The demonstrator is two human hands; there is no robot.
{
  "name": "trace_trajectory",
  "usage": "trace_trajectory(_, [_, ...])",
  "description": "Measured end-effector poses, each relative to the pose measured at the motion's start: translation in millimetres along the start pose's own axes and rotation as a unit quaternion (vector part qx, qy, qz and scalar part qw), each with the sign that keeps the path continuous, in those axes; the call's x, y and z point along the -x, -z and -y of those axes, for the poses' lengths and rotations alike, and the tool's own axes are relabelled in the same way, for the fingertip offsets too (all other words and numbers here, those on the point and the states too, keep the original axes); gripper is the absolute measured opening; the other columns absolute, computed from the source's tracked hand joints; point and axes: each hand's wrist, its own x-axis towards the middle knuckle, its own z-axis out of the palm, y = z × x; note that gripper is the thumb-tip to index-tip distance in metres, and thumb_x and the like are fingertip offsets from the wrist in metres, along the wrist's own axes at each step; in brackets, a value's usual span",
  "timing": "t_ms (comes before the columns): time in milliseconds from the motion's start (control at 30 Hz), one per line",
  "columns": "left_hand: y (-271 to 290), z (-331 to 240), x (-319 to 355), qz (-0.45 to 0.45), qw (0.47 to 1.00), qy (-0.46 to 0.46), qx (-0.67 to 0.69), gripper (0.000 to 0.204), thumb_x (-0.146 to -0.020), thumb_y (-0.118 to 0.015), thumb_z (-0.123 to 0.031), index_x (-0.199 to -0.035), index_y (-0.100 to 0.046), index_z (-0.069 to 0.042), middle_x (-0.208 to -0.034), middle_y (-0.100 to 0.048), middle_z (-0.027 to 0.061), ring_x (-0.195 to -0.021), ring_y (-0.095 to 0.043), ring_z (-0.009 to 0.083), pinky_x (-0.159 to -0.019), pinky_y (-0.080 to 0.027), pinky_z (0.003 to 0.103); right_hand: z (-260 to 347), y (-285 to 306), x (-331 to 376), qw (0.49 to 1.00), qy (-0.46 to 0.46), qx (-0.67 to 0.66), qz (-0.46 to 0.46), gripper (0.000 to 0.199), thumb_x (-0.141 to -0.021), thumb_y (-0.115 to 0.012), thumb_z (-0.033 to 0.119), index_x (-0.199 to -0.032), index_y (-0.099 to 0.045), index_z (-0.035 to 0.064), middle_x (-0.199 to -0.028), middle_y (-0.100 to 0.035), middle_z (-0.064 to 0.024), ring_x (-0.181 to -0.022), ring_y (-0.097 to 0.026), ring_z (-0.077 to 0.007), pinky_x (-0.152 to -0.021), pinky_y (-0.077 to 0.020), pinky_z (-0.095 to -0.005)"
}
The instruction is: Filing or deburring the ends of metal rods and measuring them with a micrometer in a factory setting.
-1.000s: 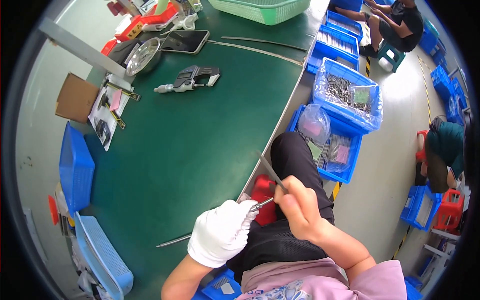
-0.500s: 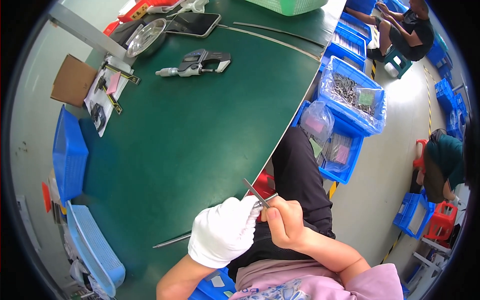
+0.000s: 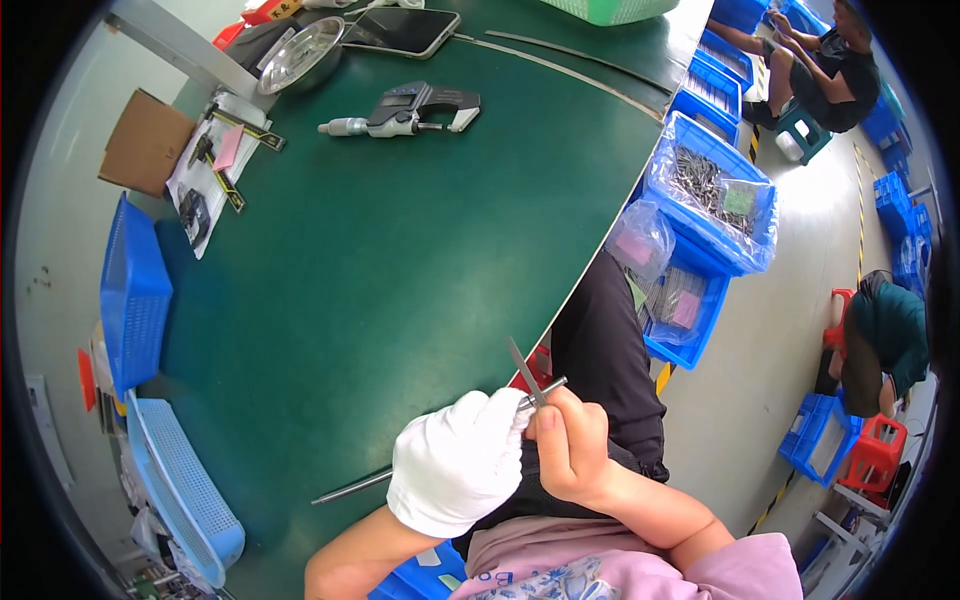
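My left hand (image 3: 458,470), in a white cloth glove, is closed around the lower end of a short thin grey metal rod (image 3: 545,389), and my bare right hand (image 3: 572,447) pinches a slim pointed grey metal blade (image 3: 524,369) that rises at a slant and crosses the rod just above my knuckles; both grips are narrow and holding, at the near edge of the dark green table (image 3: 380,260), over my lap. I judge the risks to be these: the rod is thin and smooth, so the cloth could let it twist or slide out and fall between my knees, and the blade's point sits close to my bare fingers, so a slip could nick them. A long thin steel rod (image 3: 352,485) lies on the table just left of my glove and could roll off if my wrist nudges it. Further up the table, well apart, rest a grey digital micrometer (image 3: 400,110), a round steel dish (image 3: 302,55) and a dark phone (image 3: 402,30). Blue plastic bins of small metal parts (image 3: 712,195) crowd the floor to my right, near my knee, and other people sit beyond them.
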Motion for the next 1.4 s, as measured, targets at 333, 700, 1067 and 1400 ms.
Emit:
trace_trajectory(333, [-1.2, 0.9, 2.3, -0.008, 1.000, -0.008, -0.001, 0.017, -0.073, -0.059, -0.013, -0.090, -0.057, -0.011, -0.061, -0.043, 0.0017, -0.042, -0.046, 0.0200, -0.039, -0.039, 0.031, 0.7, -0.9, -1.3, 1.000, 0.009, 0.021, -0.006, 0.011, -0.083, -0.046, 0.003, -0.073, -0.050, 0.0012, -0.051, -0.051, -0.0085, -0.042, -0.053, -0.0249, -0.042, -0.0409, -0.0315])
trace_trajectory(700, [0.3, 1.2, -1.3, -0.011, 1.000, 0.006, 0.018, 0.016, -0.074, -0.060, -0.013, -0.090, -0.057, -0.011, -0.060, -0.045, 0.0012, -0.042, -0.047, 0.0204, -0.039, -0.039, 0.032, -10.3, 1.0, 13.1, 1.000, -0.010, -0.009, -0.002, 0.014, -0.084, -0.046, 0.004, -0.071, -0.048, 0.0012, -0.052, -0.050, -0.0097, -0.041, -0.052, -0.0254, -0.041, -0.0398, -0.0322])
trace_trajectory(1067, [0.3, 1.2, -3.5, -0.019, 1.000, 0.015, 0.006, 0.013, -0.075, -0.061, -0.014, -0.086, -0.057, -0.010, -0.060, -0.045, 0.0024, -0.042, -0.047, 0.0215, -0.039, -0.038, 0.032, -8.6, -2.0, 7.0, 1.000, -0.006, 0.027, -0.011, 0.013, -0.082, -0.048, 0.005, -0.069, -0.048, 0.0028, -0.049, -0.048, -0.0092, -0.040, -0.050, -0.0261, -0.039, -0.0378, -0.0338])
trace_trajectory(1400, [1.0, -0.5, -4.3, -0.025, 0.999, 0.032, 0.007, 0.006, -0.077, -0.060, -0.014, -0.081, -0.057, -0.010, -0.058, -0.044, 0.0033, -0.041, -0.046, 0.0227, -0.038, -0.037, 0.033, -12.2, 18.1, 25.1, 0.998, 0.020, -0.036, -0.038, 0.017, -0.084, -0.043, 0.004, -0.069, -0.050, -0.0005, -0.053, -0.051, -0.0074, -0.041, -0.050, -0.0202, -0.042, -0.0407, -0.0283])
